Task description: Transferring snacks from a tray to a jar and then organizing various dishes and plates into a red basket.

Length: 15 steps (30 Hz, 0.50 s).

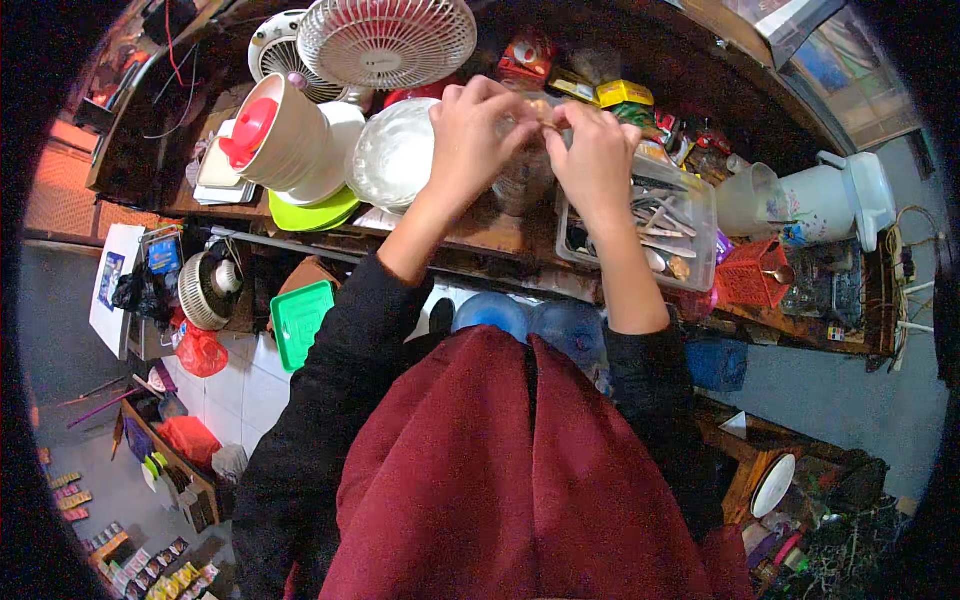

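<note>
Over the wooden counter, my left hand (480, 135) and my right hand (596, 154) meet at their fingertips. Between them is a small light-brown thing (543, 112), blurred and partly covered by the fingers, so its kind is unclear. Beneath my right forearm lies a clear plastic box (701, 225) of spoons and other cutlery. Beside my left hand stand stacked glass bowls (390, 154). Some clear, blurred thing (517, 176) is on the counter below the hands; I cannot tell what it is.
Left of the bowls are stacked pale containers (296, 142) on green plates (311, 214), with a white fan (382, 60) behind. To the right stand a plastic jug (750, 199), a flowered water jug (832, 199) and a red basket (750, 274). Blue water bottles (491, 315) stand below the counter's edge.
</note>
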Tool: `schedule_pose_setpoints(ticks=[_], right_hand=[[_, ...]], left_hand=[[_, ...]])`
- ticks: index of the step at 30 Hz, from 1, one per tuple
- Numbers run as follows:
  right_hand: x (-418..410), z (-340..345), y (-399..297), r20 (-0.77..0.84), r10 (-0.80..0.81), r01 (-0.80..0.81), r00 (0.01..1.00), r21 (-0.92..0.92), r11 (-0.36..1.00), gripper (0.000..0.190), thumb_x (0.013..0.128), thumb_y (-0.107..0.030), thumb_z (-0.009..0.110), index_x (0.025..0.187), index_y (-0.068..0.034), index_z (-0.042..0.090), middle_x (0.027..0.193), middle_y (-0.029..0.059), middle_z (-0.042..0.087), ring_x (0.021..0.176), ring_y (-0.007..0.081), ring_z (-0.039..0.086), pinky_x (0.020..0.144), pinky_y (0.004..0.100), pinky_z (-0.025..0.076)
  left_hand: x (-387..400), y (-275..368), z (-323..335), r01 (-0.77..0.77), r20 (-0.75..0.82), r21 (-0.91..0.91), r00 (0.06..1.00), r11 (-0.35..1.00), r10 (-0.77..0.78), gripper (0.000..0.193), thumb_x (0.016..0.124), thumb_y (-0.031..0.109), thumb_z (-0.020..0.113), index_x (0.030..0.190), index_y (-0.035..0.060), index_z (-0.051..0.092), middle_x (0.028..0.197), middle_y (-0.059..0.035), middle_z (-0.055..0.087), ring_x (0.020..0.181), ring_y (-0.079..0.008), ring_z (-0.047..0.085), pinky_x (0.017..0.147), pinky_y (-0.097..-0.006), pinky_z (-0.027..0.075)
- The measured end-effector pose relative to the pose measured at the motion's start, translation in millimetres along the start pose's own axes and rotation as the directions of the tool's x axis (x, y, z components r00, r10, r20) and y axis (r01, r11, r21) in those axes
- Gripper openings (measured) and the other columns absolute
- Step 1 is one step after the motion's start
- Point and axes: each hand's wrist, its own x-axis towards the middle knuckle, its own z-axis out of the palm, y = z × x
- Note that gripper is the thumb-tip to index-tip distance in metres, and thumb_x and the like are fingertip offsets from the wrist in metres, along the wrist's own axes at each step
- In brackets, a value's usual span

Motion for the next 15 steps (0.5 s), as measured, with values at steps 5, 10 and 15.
schedule_pose_setpoints(ticks=[5,10,15], right_hand=[[-0.1,-15.9,4.3,0.145,-0.036,0.038,0.989,-0.01,0.999,0.013,0.073,-0.023,0.061,0.079,-0.012,0.064,0.087,0.0057,0.061,0.085,0.0238,0.051,0.074,0.0394,0.031],[-6.1,-2.2,-5.0,0.089,0.024,-0.019,0.996,-0.066,0.998,0.022,0.079,-0.029,0.055,0.087,-0.011,0.067,0.113,0.0083,0.051,0.101,0.0249,0.045,0.083,0.0442,0.028],[-2.8,8.0,-8.2,0.258,0.126,-0.086,0.958,-0.159,0.984,0.026,0.079,-0.024,0.051,0.083,-0.004,0.067,0.128,0.0173,0.042,0.12,0.0286,0.035,0.095,0.0541,0.019]], left_hand=[[10.8,-12.6,-13.6,-0.101,0.211,0.013,0.973,0.995,0.096,0.022,0.082,0.031,0.054,0.095,0.0166,0.064,0.084,-0.0071,0.059,0.083,-0.0258,0.051,0.073,-0.0392,0.037],[21.6,-21.2,0.5,-0.205,0.307,0.196,0.941,0.959,0.139,0.02,0.075,0.031,0.06,0.09,0.0196,0.064,0.085,-0.0046,0.061,0.083,-0.0262,0.055,0.071,-0.042,0.039],[41.1,-6.4,11.6,-0.31,0.441,0.384,0.889,0.87,0.122,0.015,0.068,0.024,0.061,0.074,0.0116,0.066,0.087,-0.0033,0.062,0.084,-0.0254,0.058,0.072,-0.0421,0.042]])
